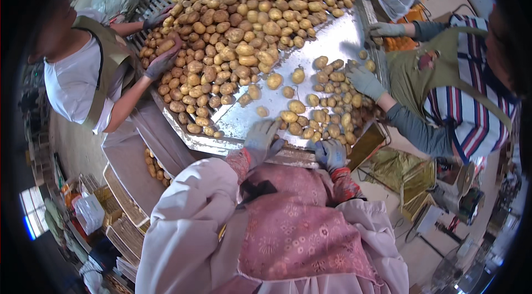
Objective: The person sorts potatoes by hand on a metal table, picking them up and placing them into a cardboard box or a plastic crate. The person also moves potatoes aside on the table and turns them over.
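Observation:
A large heap of potatoes [238, 33] covers the far and left side of a metal sorting table [233, 122]. Several looser potatoes [296, 106] lie on its shiny surface in front of me. My left hand [260, 137], in a grey glove, rests at the near edge with its fingers stretched out and no potato visibly gripped. To its right, my right hand [331, 154], in a blue-grey glove, is at the same edge beside the small potatoes [318, 116]. Its fingers look apart, though their tips are partly lost against the potatoes.
At the left, a co-worker's gloved hand [163, 61] holds a potato at the heap. A co-worker on the right has one gloved hand [366, 80] over potatoes and another [387, 29] at the table's far rim. Yellow crates [124, 197] stand lower left.

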Available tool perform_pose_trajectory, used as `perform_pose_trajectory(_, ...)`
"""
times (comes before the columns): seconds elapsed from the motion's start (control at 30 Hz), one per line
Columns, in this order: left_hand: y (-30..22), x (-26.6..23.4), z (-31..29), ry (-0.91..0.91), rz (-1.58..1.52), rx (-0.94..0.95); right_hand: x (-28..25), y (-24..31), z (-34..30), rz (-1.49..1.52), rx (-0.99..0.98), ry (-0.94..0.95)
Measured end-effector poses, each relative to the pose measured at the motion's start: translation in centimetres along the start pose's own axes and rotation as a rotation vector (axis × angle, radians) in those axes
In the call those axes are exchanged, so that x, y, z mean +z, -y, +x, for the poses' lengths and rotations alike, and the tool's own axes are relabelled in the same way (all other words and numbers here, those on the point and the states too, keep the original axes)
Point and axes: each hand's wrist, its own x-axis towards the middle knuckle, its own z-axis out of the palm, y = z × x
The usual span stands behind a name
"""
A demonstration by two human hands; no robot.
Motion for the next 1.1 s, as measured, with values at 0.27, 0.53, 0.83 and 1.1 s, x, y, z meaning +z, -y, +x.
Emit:
perform_pose_trajectory(0.27,8.2,-9.1,17.6,-0.34,0.328,-0.003,-3.1,-1.7,-0.2,0.256,0.205,-0.19)
perform_pose_trajectory(0.53,7.6,-4.8,19.4,0.137,0.237,-0.3,-0.3,1.2,2.9,0.095,0.178,-0.016)
perform_pose_trajectory(0.83,5.3,1.6,7.9,-0.009,-0.21,-0.055,0.2,0.0,3.4,0.206,0.208,0.04)
perform_pose_trajectory(1.1,5.4,-4.8,13.4,0.092,-1.578,-0.873,0.2,-0.5,2.9,0.225,0.294,0.132)
